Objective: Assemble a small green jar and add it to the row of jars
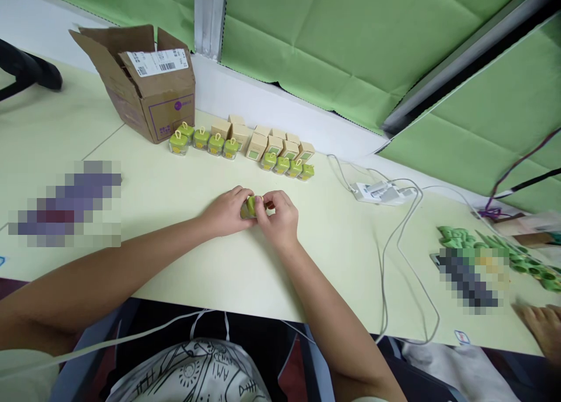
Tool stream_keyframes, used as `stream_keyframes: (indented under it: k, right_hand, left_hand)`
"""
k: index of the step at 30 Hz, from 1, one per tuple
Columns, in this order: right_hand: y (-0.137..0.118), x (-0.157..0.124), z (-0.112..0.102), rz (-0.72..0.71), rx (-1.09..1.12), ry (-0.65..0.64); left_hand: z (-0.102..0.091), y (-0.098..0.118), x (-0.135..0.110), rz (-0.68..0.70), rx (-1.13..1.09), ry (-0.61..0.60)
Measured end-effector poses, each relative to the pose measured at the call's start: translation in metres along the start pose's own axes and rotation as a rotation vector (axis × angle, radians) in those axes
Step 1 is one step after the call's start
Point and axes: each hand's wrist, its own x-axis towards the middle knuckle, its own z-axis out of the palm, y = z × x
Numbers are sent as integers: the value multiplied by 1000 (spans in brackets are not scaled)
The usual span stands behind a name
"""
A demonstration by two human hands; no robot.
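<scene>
Both my hands meet at the middle of the pale table [184, 273], closed around one small green-capped bottle [250, 206]. My left hand [228, 211] wraps the bottle's body from the left. The fingers of my right hand [280, 215] pinch its green top from the right. Most of the bottle is hidden by my fingers.
Behind my hands stand rows of small green-capped bottles [204, 140] and tan little boxes [272, 142]. An open cardboard box [144, 83] sits at back left. A white power strip [379, 191] with grey cables lies to the right, and green parts [504, 250] beside another person's hand [543, 326].
</scene>
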Motion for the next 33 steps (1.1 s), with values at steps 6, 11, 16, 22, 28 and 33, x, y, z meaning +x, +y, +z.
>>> stream_keyframes:
  k: [6,11,16,22,28,33]
  right_hand:
    - [-2,0,0,-67,1,-118]
    - [-2,0,-1,-26,56,-108]
    - [0,0,-1,57,62,-124]
    - [2,0,0,149,165,-213]
    - [11,4,-8,202,166,-292]
    - [39,20,-16,174,24,-268]
  left_hand:
    - [2,-3,0,-14,35,-8]
    - [2,-2,0,-21,42,-16]
    - [2,-2,1,-28,44,-14]
    - [0,0,1,-54,38,-25]
    - [-4,2,0,-52,-39,3]
    - [-6,0,-1,-61,-64,-18]
